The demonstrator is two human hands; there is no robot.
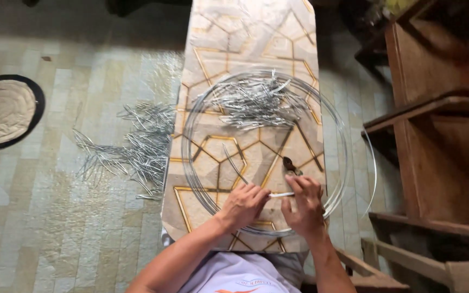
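My left hand [245, 203] pinches a short silver wire piece [281, 194] near the front of a narrow patterned table [251, 38]. My right hand [303, 203] grips a dark pair of pliers [290, 165] whose jaws point away from me, and its fingers also touch the wire piece. A large coil of silver wire [338, 163] lies around both hands on the table, overhanging the right edge. A loose curved wire end [233, 163] runs up from my left hand. A heap of cut wire pieces [256, 100] lies inside the coil at its far side.
A second heap of cut wire pieces [134, 146] is scattered on the tiled floor left of the table. A round mat [4, 111] lies at the far left. Wooden furniture with shelves [435, 108] stands close on the right.
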